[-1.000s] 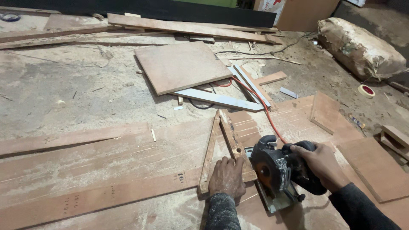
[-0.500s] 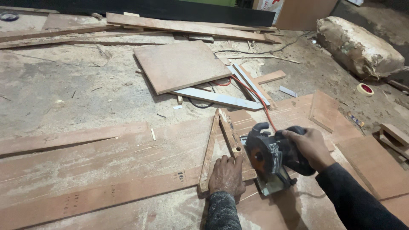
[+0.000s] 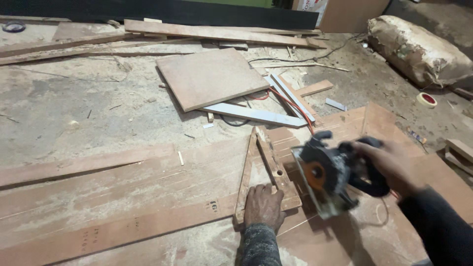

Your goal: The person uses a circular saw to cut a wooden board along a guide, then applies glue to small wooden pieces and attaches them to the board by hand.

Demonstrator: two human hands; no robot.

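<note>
Saw blurred, gripped by right hand beside wooden triangle; left hand pressed flat there; board bare leftward.

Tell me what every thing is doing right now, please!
Left hand: flat, pressing on the wooden triangle.
Wooden triangle: lying flat on the board.
Right hand: gripping the saw handle.
Saw: held tilted, blurred.
Square board: lying on other scraps.
Tape roll: lying flat on the floor.
</note>
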